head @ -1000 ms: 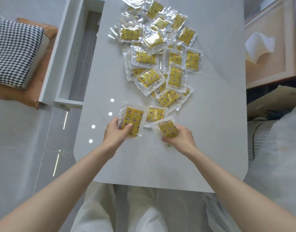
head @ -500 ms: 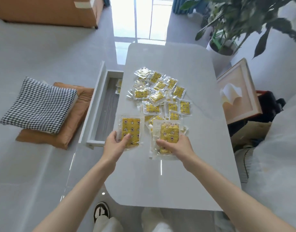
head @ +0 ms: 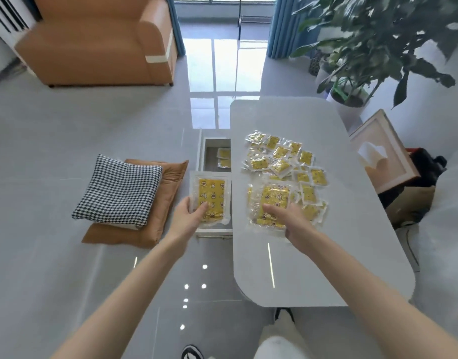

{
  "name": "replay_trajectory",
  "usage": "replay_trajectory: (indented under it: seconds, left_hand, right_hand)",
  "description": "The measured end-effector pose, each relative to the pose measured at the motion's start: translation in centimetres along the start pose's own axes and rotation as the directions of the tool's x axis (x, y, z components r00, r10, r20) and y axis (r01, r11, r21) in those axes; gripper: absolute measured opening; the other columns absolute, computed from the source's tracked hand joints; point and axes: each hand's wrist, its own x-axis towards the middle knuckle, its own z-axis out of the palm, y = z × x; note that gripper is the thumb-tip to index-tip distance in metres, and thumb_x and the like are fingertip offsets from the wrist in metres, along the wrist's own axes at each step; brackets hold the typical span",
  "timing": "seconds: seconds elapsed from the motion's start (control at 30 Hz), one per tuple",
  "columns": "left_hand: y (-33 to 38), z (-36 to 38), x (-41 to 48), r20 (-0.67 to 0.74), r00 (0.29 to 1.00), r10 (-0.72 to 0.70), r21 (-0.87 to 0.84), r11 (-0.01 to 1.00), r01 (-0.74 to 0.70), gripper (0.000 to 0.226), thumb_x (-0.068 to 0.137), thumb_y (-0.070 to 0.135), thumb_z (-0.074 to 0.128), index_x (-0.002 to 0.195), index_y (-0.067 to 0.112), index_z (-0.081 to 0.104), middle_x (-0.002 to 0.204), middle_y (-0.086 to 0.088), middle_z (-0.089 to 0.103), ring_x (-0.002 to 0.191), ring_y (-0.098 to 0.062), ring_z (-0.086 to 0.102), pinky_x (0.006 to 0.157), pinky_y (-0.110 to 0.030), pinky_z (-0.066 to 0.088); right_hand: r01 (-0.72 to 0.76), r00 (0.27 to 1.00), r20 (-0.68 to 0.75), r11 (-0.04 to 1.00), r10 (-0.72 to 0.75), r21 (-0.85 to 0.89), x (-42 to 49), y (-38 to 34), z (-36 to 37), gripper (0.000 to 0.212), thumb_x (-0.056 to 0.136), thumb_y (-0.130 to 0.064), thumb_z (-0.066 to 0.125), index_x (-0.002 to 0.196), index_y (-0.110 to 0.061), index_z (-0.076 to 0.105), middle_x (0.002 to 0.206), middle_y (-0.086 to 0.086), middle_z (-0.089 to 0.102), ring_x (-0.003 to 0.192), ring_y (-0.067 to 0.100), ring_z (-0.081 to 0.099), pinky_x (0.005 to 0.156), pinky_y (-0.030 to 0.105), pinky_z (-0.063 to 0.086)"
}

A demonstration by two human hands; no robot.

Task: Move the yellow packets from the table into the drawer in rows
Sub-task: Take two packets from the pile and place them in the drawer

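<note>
The left hand pinches a yellow packet above the near end of the open drawer, the right hand pinches another packet over the surface, and with few stowed packets at the far end, most of the pile is left to move.

Clear-wrapped yellow packets in a loose heap on the table, two inside the open drawer

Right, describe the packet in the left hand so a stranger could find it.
Find the white table; its open drawer juts out left. The packet is held by the left hand above the drawer's near end; the one in the right hand is over the table.
</note>
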Motion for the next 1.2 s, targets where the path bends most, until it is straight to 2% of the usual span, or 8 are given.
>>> replay_trajectory:
  seconds: [0.1, 0.23, 0.4, 0.57, 0.63, 0.8, 1.07, 1.2]
  left_hand:
    - [0.4, -5.5, -0.7, 0.014, 1.0, 0.001, 0.014, 1.0, -0.001, 0.024, 0.094, 0.013, 0.056, 0.118, 0.01, 0.055, 0.114, -0.006, 0.066, 0.104, -0.021, 0.065, 0.089, -0.032, 0.052]
    - [1.2, -11.2, -0.8, 0.005, 1.0, 0.015, 0.036, 0.999, -0.015, 0.025, 0.095, 0.011, 0.054, 0.12, 0.009, 0.055, 0.111, -0.005, 0.064, 0.1, -0.019, 0.064, 0.077, -0.023, 0.052]
    - [2.7, -15.8, 1.4, -0.003, 1.0, 0.018, 0.026, 0.999, -0.018, 0.023, 0.094, 0.009, 0.054, 0.118, 0.007, 0.055, 0.109, -0.006, 0.065, 0.088, -0.011, 0.065, 0.069, -0.02, 0.052]
    - [4.0, -18.2, 5.6, 0.048, 0.999, 0.022, 0.061, 0.998, -0.024, 0.03, 0.094, 0.011, 0.055, 0.123, 0.007, 0.055, 0.116, -0.009, 0.065, 0.102, -0.021, 0.065, 0.087, -0.032, 0.053]
    - [4.5, -18.7, 7.4, 0.058, 0.998, 0.02, 0.076, 0.997, -0.025, 0.031, 0.093, 0.012, 0.056, 0.123, 0.006, 0.055, 0.116, -0.008, 0.065, 0.101, -0.02, 0.065, 0.089, -0.034, 0.053]
    - [6.8, -19.7, 14.2, 0.099, 0.994, 0.042, 0.156, 0.986, -0.057, 0.023, 0.094, 0.01, 0.055, 0.117, 0.006, 0.057, 0.108, -0.006, 0.067, 0.089, -0.012, 0.066, 0.066, -0.015, 0.053]
    - [12.8, -19.0, 25.0, 0.188, 0.982, 0.026, 0.27, 0.96, -0.077, 0.016, 0.094, 0.009, 0.055, 0.109, 0.008, 0.06, 0.108, -0.009, 0.067, 0.099, -0.022, 0.066, 0.072, -0.018, 0.053]
    - [14.9, -17.6, 29.0, 0.236, 0.971, -0.03, 0.298, 0.954, -0.043, 0.016, 0.095, 0.008, 0.054, 0.11, 0.009, 0.057, 0.104, -0.006, 0.065, 0.083, -0.011, 0.065, 0.06, -0.012, 0.054]
  right_hand:
    - [-0.016, 1.0, -0.017, 0.999, 0.016, 0.048, -2.0, -0.1, 5.1, 0.017, 0.088, -0.01, 0.066, 0.082, -0.017, 0.052, 0.083, 0.0, 0.061, 0.081, 0.013, 0.058, 0.066, 0.019, 0.047]
    - [-0.047, 0.999, 0.012, 0.989, 0.046, 0.141, -3.2, -0.7, 10.2, 0.015, 0.09, -0.003, 0.062, 0.09, -0.015, 0.052, 0.085, -0.003, 0.062, 0.078, 0.008, 0.06, 0.041, 0.009, 0.043]
    - [-0.065, 0.998, 0.019, 0.984, 0.063, 0.163, -2.2, -2.0, 14.8, 0.037, 0.086, -0.002, 0.066, 0.121, -0.004, 0.054, 0.092, 0.003, 0.068, 0.079, 0.011, 0.065, 0.054, 0.018, 0.05]
    - [-0.092, 0.996, 0.023, 0.974, 0.089, 0.205, 0.9, -3.8, 18.1, 0.044, 0.083, -0.003, 0.069, 0.124, -0.004, 0.054, 0.112, 0.015, 0.068, 0.101, 0.028, 0.067, 0.088, 0.043, 0.054]
    - [-0.087, 0.996, 0.014, 0.975, 0.086, 0.204, 2.7, -4.4, 18.9, 0.044, 0.083, -0.003, 0.07, 0.123, -0.005, 0.054, 0.113, 0.015, 0.068, 0.101, 0.028, 0.067, 0.088, 0.042, 0.054]
    - [-0.09, 0.996, -0.002, 0.979, 0.092, 0.182, 9.0, -7.3, 20.6, 0.038, 0.084, -0.001, 0.068, 0.119, -0.004, 0.054, 0.104, 0.01, 0.068, 0.088, 0.019, 0.067, 0.07, 0.03, 0.054]
    - [-0.119, 0.988, -0.077, 0.974, 0.136, 0.193, 18.2, -12.8, 22.6, 0.026, 0.085, -0.001, 0.068, 0.106, -0.005, 0.055, 0.103, 0.01, 0.066, 0.083, 0.016, 0.065, 0.062, 0.024, 0.049]
    - [-0.118, 0.982, -0.122, 0.971, 0.145, 0.21, 20.5, -14.3, 22.2, 0.045, 0.082, -0.006, 0.072, 0.122, -0.001, 0.054, 0.115, 0.014, 0.067, 0.103, 0.026, 0.066, 0.086, 0.038, 0.054]
